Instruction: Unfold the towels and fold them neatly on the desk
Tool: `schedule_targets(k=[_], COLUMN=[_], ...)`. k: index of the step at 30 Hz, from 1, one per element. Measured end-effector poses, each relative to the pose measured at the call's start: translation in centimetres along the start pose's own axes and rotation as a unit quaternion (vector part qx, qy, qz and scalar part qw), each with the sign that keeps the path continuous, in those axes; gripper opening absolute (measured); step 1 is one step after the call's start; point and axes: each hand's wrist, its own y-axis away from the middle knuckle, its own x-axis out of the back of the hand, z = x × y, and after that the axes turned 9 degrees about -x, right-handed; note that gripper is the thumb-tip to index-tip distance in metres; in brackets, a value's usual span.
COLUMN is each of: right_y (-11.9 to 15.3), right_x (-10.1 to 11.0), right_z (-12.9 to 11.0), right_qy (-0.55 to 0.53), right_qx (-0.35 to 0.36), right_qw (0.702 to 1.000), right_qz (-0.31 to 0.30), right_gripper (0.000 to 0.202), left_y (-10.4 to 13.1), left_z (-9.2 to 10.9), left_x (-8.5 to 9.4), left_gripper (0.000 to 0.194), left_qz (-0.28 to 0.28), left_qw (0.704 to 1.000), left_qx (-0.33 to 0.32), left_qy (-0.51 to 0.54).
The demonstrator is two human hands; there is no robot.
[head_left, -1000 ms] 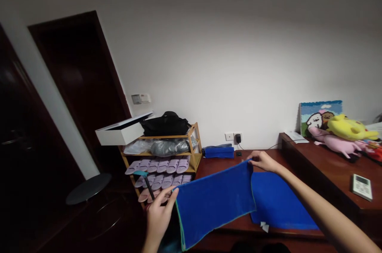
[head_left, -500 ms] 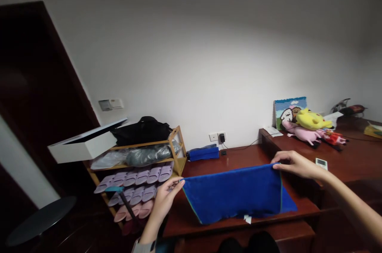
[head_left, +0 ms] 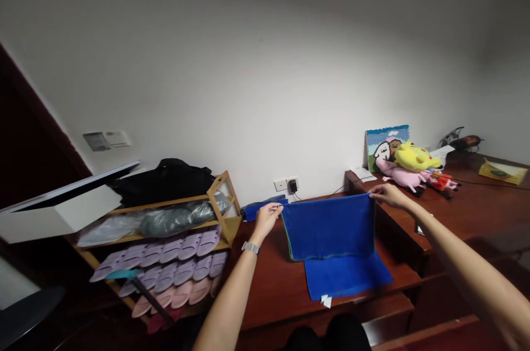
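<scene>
A blue towel point(head_left: 331, 227) with a thin green edge hangs upright between my hands. My left hand point(head_left: 267, 219) pinches its upper left corner, and my right hand point(head_left: 388, 195) pinches the upper right corner. Below the raised part, more blue cloth point(head_left: 348, 278) lies flat on the reddish-brown wooden table point(head_left: 273, 296). White tags point(head_left: 326, 301) stick out at its front edge. Whether the raised and lying parts are one piece I cannot tell. Behind my left hand sits a folded blue cloth bundle point(head_left: 253, 212), partly hidden.
A wooden rack point(head_left: 227, 202) with rows of slippers point(head_left: 169, 249), a black bag point(head_left: 165, 182) and a white box point(head_left: 86, 207) stands at left. At right, plush toys point(head_left: 416, 158) and a dog picture point(head_left: 389, 144) rest on a higher desk point(head_left: 476, 202). A charger point(head_left: 293, 185) is plugged into the wall.
Both hands have moved up and away from me with the towel, drawing its lower edge back. The cloth lying on the table now shows more in front. The view has shifted to the right.
</scene>
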Motion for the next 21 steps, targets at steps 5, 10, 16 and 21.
schedule_targets(k=[5, 10, 16, 21], right_y=[-1.3, 5.2, 15.9, 18.5], right_x=[0.0, -4.1, -15.3, -18.8], right_z=[1.1, 6.5, 17.1, 20.2], right_qy=[-0.005, -0.014, -0.012, -0.002], right_qx=[0.008, 0.016, -0.066, -0.074], right_qw=[0.997, 0.991, 0.995, 0.995], right_qz=[0.077, 0.132, 0.079, 0.071], right_gripper=[0.044, 0.042, 0.048, 0.035], left_y=[-0.5, 7.5, 22.8, 27.1], left_z=[0.1, -1.3, -8.4, -11.3], left_x=[-1.4, -4.2, -10.0, -11.5], left_gripper=[0.050, 0.036, 0.033, 0.036], left_qz=[0.023, -0.010, -0.144, -0.167], left_qw=[0.999, 0.996, 0.960, 0.939], left_qx=[-0.035, -0.071, -0.147, -0.164], left_qy=[-0.033, -0.052, -0.191, -0.250])
